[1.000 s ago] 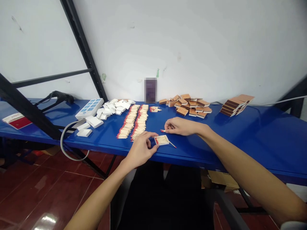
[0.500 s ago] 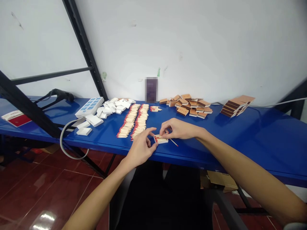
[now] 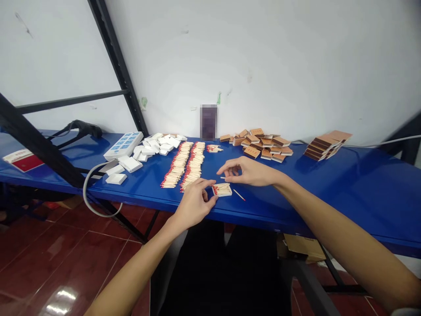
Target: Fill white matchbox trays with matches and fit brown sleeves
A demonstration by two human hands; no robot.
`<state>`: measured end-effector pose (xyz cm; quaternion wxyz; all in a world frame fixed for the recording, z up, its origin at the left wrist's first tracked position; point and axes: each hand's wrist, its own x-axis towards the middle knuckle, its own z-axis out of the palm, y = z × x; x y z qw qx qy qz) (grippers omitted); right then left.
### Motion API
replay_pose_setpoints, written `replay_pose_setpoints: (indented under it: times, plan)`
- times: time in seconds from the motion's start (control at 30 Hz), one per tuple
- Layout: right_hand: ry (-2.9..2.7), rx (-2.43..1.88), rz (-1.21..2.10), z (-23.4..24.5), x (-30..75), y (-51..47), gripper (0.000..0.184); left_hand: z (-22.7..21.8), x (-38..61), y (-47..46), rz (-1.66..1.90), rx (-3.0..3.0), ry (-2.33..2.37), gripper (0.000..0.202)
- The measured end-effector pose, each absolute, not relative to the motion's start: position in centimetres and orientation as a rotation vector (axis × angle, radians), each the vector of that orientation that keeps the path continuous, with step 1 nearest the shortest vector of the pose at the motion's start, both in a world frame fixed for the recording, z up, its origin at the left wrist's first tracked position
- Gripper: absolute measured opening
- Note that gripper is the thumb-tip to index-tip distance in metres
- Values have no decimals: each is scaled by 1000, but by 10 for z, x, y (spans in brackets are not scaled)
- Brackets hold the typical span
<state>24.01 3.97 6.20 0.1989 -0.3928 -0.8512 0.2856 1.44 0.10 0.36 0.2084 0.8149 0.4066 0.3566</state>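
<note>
My left hand (image 3: 196,202) grips the left end of a small white matchbox tray (image 3: 226,194), index finger at the back corner and thumb at the front. Red-headed matches (image 3: 222,189) lie inside the tray. Just behind and above it is my right hand (image 3: 245,171), its index finger and thumb apart. A short pale stick end (image 3: 222,177) shows by the right thumb; whether it is touched I cannot tell. One loose match (image 3: 239,195) lies on the blue table, right of the tray.
Two long rows of matches (image 3: 194,164) and a small match pile (image 3: 214,149) lie behind my left hand. White trays (image 3: 131,163) are heaped left, near a white power strip (image 3: 123,147). Brown matchbox sleeves (image 3: 259,142) lie behind right; stacked ones (image 3: 325,145) stand farther right.
My right hand has lifted back from the tray and its fingers have spread, uncovering the matches inside. My left hand stays at the tray's left end.
</note>
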Motion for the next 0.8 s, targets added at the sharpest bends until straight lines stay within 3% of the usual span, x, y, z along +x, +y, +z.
replay_pose_setpoints:
  times: [0.1,0.3,0.57,0.8]
  plan:
    - [-2367,-1093,724,65,241,39,33,4,14,1,990,2248,1155,31]
    - [-2252,-974,1046,61,239,39,22,5,15,0,966,2271,1148,23]
    - [-2415,-1133,735,59,240,41,31,3,15,-1,976,2270,1118,39]
    - [-2484,-1168,915,60,247,46,34,3,13,0,1017,2230,1060,10]
